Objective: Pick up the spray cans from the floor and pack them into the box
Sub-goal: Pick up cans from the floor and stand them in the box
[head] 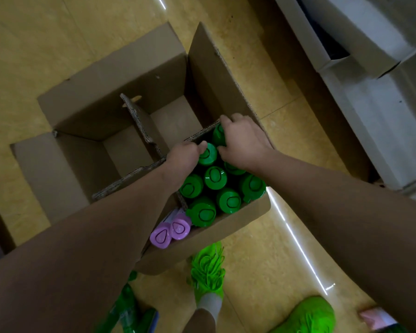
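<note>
Box (120, 92) on yellow floor (46, 44) (glossy).

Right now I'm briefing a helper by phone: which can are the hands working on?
Find the open cardboard box with dividers. In its near right compartment stand green-capped cans. It is the green cap at the far end, between the left hand and right hand.

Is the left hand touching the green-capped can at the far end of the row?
Touching. The head view shows the left hand with its thumb lying on the green cap.
</note>
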{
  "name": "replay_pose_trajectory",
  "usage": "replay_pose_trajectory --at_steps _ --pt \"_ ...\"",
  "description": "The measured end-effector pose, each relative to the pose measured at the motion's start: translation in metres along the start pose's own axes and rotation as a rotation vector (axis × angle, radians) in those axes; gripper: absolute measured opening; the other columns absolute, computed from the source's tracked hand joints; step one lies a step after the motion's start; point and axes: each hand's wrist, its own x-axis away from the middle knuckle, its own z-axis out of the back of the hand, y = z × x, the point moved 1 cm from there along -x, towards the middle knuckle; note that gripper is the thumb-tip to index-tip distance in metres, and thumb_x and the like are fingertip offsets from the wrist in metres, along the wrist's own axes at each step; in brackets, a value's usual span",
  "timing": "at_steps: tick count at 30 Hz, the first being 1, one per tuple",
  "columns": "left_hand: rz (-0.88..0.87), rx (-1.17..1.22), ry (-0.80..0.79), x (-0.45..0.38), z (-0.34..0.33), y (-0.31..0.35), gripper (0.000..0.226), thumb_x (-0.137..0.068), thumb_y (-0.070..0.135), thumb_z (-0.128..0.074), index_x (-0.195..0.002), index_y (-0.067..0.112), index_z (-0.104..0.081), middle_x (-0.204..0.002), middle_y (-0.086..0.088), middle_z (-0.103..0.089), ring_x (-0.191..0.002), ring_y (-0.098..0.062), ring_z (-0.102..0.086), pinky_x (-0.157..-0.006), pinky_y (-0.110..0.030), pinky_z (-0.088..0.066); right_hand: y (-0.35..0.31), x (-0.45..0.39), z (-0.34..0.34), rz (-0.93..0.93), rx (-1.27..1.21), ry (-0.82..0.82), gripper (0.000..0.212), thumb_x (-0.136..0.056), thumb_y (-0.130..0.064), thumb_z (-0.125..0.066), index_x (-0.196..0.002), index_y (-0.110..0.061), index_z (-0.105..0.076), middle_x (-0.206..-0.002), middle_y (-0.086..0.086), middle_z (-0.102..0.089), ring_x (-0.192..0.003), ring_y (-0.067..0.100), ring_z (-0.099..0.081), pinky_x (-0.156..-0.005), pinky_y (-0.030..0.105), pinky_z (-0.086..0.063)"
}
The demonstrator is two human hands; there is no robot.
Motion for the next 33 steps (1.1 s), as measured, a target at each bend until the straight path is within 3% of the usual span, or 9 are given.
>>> replay_pose_trajectory --at_steps 1,6,8,11,14,17,20,25,33 --pt "-0.008 -0.027 0.018 0.000 -0.001 -0.001 0.037 -0.095 0.046 -0.058 -0.116 0.016 -0.062 -0.111 -0.010 -0.060 -0.107 -0.028 -0.059 -0.085 -0.036 -0.045 0.002 0.001 -0.002 -0.007 -0.031 0.011 0.059 -0.080 -0.026 -0.072 -0.132 -0.009 -0.050 -0.116 0.013 -0.054 -0.109 0.031 -0.052 -0.081 0.036 -0.046" --pt "-0.080 -0.014 0.034 0.003 -0.001 -0.009 0.022 -0.091 0.046 -0.063 -0.100 0.026 -0.065 -0.126 -0.010 -0.061 -0.118 -0.032 -0.054 -0.106 -0.049 -0.041 0.006 -0.005 -0.009 -0.008 -0.096 0.020 0.056 -0.080 -0.017 -0.074 -0.132 -0.009 -0.054 -0.107 0.008 -0.058 -0.105 0.027 -0.055 -0.081 0.037 -0.050" --pt "-0.088 -0.110 0.051 0.005 -0.001 -0.004 0.036 -0.093 0.050 -0.058 -0.114 0.021 -0.067 -0.125 -0.011 -0.060 -0.117 -0.033 -0.051 -0.105 -0.049 -0.041 0.005 -0.008 -0.012 -0.034 -0.114 -0.015 0.053 -0.080 -0.012 -0.072 -0.130 -0.009 -0.054 -0.105 0.008 -0.057 -0.104 0.028 -0.055 -0.078 0.037 -0.049" --pt "-0.083 -0.207 0.053 0.010 0.001 0.009 0.043 -0.096 0.050 -0.052 -0.121 0.016 -0.062 -0.113 -0.013 -0.057 -0.099 -0.030 -0.051 -0.088 -0.037 -0.041 0.000 -0.014 -0.007 -0.081 -0.088 -0.054 0.026 -0.079 -0.008 -0.069 -0.102 -0.011 -0.057 -0.092 0.006 -0.052 -0.095 0.028 -0.056 -0.066 0.034 -0.042" --pt "-0.065 -0.202 0.071 0.016 0.004 0.014 0.039 -0.095 0.048 -0.056 -0.118 0.017 -0.060 -0.109 -0.010 -0.055 -0.092 -0.025 -0.047 -0.079 -0.033 -0.037 -0.003 -0.010 -0.001 -0.105 -0.109 -0.088 0.041 -0.080 -0.011 -0.071 -0.118 -0.013 -0.055 -0.107 0.008 -0.056 -0.105 0.029 -0.056 -0.072 0.035 -0.048" --pt "-0.134 -0.231 0.116 0.024 0.006 0.013 0.044 -0.095 0.046 -0.058 -0.129 0.018 -0.061 -0.120 -0.010 -0.060 -0.098 -0.025 -0.053 -0.084 -0.033 -0.044 0.003 0.010 0.004 -0.087 -0.139 -0.015 0.074 -0.082 -0.023 -0.074 -0.147 -0.018 -0.037 -0.139 0.011 -0.049 -0.128 0.030 -0.045 -0.101 0.040 -0.046" --pt "-0.198 -0.284 0.140 0.034 0.003 0.017 0.047 -0.095 0.048 -0.056 -0.133 0.020 -0.058 -0.127 -0.011 -0.060 -0.116 -0.032 -0.055 -0.097 -0.038 -0.048 0.016 0.035 0.011 -0.088 -0.183 0.122 0.065 -0.089 -0.030 -0.066 -0.147 -0.020 -0.039 -0.142 0.007 -0.049 -0.131 0.028 -0.043 -0.105 0.038 -0.039" --pt "-0.360 -0.371 0.212 0.058 -0.011 0.027 0.045 -0.096 0.047 -0.054 -0.132 0.019 -0.057 -0.116 -0.008 -0.064 -0.111 -0.031 -0.058 -0.093 -0.039 -0.048 0.045 0.078 0.013 -0.170 -0.201 0.185 0.061 -0.090 -0.037 -0.063 -0.146 -0.020 -0.042 -0.140 0.010 -0.050 -0.128 0.029 -0.043 -0.102 0.039 -0.039" --pt "-0.738 -0.637 0.150 0.106 -0.089 0.047 0.059 -0.096 0.043 -0.054 -0.147 0.014 -0.043 -0.147 -0.014 -0.045 -0.135 -0.032 -0.038 -0.112 -0.047 -0.034 0.124 0.158 0.001 -0.415 -0.177 0.198 0.070 -0.090 -0.042 -0.062 -0.151 -0.025 -0.030 -0.152 0.012 -0.038 -0.135 0.034 -0.034 -0.108 0.046 -0.034"
